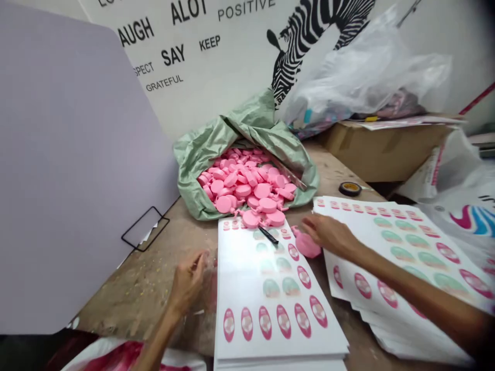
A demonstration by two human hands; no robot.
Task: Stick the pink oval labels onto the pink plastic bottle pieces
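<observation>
A green plastic bag (201,149) lies open on the table, full of several pink round plastic pieces (247,188). In front of it lies a white sticker sheet (247,278) with pink and green oval stickers, and a black pen-like tool (268,235) rests on its top. My right hand (328,233) reaches in from the right, its fingers closed on one pink piece (307,245) between the two sheet stacks. My left hand (188,281) rests on the table left of the sheet, fingers curled; what it holds is blurred.
A second stack of sticker sheets (406,242) lies on the right. A roll of black tape (350,188), a cardboard box (382,149) and a clear plastic bag (367,72) stand behind. A large lilac board (69,170) leans at the left on a black wire stand (145,229).
</observation>
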